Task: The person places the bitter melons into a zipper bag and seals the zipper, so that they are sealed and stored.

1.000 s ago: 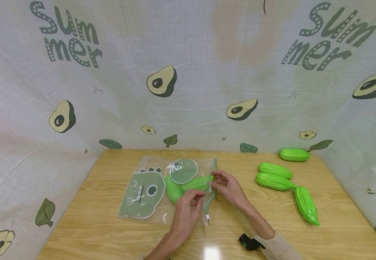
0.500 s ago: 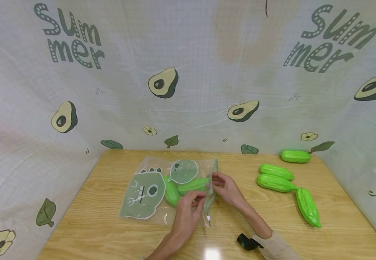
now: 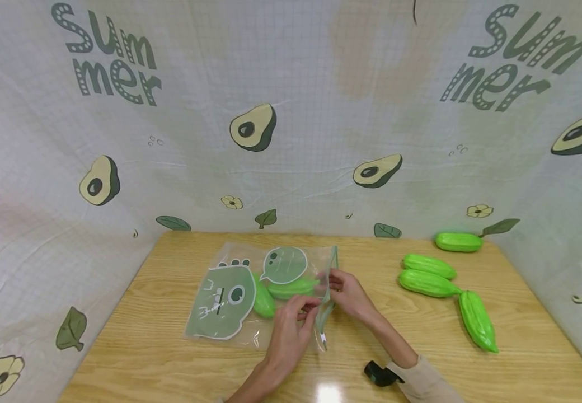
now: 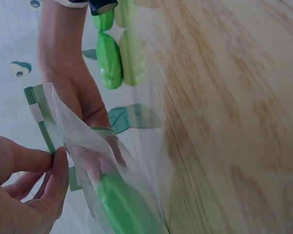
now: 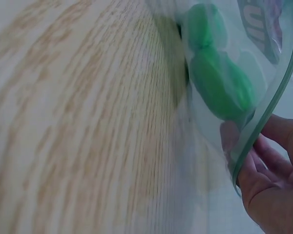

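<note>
A clear slider zip bag (image 3: pixel 220 305) with a green cartoon monster print lies on the wooden table, its opening facing right. Inside are two bright green ridged vegetables, gourd-like in shape: one ridged gourd (image 3: pixel 263 302) slants at the left, the other ridged gourd (image 3: pixel 291 287) points at the opening. My left hand (image 3: pixel 290 330) pinches the near part of the bag's rim (image 4: pixel 46 124) between thumb and fingers. At the opening, my right hand (image 3: pixel 350 294) has fingertips inside the bag, close against the gourd's tip. Plastic and glare blur that contact.
More ridged gourds (image 3: pixel 427 282) lie on the table's right side, one of them at the back right (image 3: pixel 459 242). A patterned cloth (image 3: pixel 311 168) stands behind and along both sides of the table (image 3: pixel 170 369). A black strap device (image 3: pixel 381 374) sits at my right wrist.
The right-hand gourd in the bag has slid left, deeper inside, and the other gourd has shifted slightly left. My right fingertips have stayed at the opening; my left hand has barely moved.
</note>
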The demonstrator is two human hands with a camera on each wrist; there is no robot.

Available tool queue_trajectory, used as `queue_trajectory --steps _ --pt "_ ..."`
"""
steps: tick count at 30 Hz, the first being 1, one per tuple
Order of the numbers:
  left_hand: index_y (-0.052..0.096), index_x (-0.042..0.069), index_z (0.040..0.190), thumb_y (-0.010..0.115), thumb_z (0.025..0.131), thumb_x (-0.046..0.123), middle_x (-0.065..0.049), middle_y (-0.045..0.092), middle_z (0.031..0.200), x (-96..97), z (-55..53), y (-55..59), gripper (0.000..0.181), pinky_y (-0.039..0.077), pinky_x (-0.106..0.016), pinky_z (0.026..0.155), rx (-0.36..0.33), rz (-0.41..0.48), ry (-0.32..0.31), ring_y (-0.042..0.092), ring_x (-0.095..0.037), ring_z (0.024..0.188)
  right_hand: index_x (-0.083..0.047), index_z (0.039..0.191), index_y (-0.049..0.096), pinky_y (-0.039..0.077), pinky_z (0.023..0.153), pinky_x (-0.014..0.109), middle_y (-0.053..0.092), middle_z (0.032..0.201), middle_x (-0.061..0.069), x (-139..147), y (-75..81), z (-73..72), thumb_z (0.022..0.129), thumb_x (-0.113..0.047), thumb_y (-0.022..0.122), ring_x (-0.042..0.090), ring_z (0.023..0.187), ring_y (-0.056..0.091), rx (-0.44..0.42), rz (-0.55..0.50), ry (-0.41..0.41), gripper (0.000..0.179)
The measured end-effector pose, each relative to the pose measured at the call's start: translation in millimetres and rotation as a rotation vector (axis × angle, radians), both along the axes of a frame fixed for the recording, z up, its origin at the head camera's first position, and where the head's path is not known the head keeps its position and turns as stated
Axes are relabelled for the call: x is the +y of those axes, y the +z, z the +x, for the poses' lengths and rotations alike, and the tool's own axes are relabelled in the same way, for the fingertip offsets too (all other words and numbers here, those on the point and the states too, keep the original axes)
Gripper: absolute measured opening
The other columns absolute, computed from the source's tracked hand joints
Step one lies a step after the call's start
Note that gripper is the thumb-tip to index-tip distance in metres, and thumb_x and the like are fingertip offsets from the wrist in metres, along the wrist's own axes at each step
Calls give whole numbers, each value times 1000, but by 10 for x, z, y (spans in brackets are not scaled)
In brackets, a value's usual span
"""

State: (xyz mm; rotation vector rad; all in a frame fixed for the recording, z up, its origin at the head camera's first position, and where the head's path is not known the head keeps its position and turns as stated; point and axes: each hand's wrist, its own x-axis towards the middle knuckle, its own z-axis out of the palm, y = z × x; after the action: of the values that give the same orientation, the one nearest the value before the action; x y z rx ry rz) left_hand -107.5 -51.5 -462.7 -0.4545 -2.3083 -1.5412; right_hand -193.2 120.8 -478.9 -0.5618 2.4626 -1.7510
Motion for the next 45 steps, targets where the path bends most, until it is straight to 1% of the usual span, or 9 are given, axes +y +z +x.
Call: queue_trajectory --steps 4,9,12,19,28,32,35,39,45 --pt "72 -1 99 70 90 -12 -8 70 93 7 1 3 14 62 -23 74 13 -1 -1 69 -19 84 10 115 65 61 89 33 69 114 26 -20 -10 -3 96 1 68 41 108 68 -2 9 11 22" --pt "72 -1 99 70 89 -13 -9 71 93 11 -2 7 16 62 -23 74 29 -8 3 69 -18 83 10 112 66 60 91 39 70 112 24 -35 -31 -8 95 -1 69 42 109 68 8 32 26 20" --pt "72 -2 99 70 88 -14 -10 71 93 15 -7 4 17 62 -24 74 36 -10 2 69 -19 83 9 110 68 61 90 37 71 110 22 -33 -56 -17 94 -3 71 40 107 69 9 40 36 20" --pt "72 -1 100 70 88 -13 -10 71 95 28 -14 5 18 62 -24 74 30 -7 3 70 -20 84 6 107 71 58 87 25 73 106 18 -39 -75 -32 93 -3 74 33 102 71 37 42 69 17" --pt "73 1 101 71 88 -12 -8 71 94 40 -25 -13 18 62 -24 74 3 3 9 69 -18 85 7 112 70 58 95 31 73 110 18 32 -88 -32 95 6 66 34 107 69 36 42 128 18" --pt "72 1 102 71 89 -12 -7 71 95 44 -19 -23 19 62 -24 75 -18 3 16 68 -17 86 6 114 69 57 93 27 72 113 19 80 -102 -13 95 4 65 36 111 68 25 48 125 19" --pt "72 1 102 70 89 -12 -7 70 95 47 -13 -23 18 62 -24 75 -26 6 18 68 -17 86 7 115 68 57 91 27 71 115 20 137 -104 -2 94 5 62 37 110 68 37 72 117 22" --pt "72 -1 102 70 89 -12 -7 70 94 49 -11 -19 17 62 -24 75 -29 13 22 68 -17 85 5 114 68 59 92 35 72 112 19 218 -56 11 97 2 61 32 104 70 61 102 105 18" --pt "72 0 102 70 89 -11 -5 69 94 42 -15 -12 17 62 -24 75 -43 19 22 68 -17 85 0 114 70 59 92 35 72 110 12 306 24 54 100 -10 67 25 103 69 56 103 76 17"
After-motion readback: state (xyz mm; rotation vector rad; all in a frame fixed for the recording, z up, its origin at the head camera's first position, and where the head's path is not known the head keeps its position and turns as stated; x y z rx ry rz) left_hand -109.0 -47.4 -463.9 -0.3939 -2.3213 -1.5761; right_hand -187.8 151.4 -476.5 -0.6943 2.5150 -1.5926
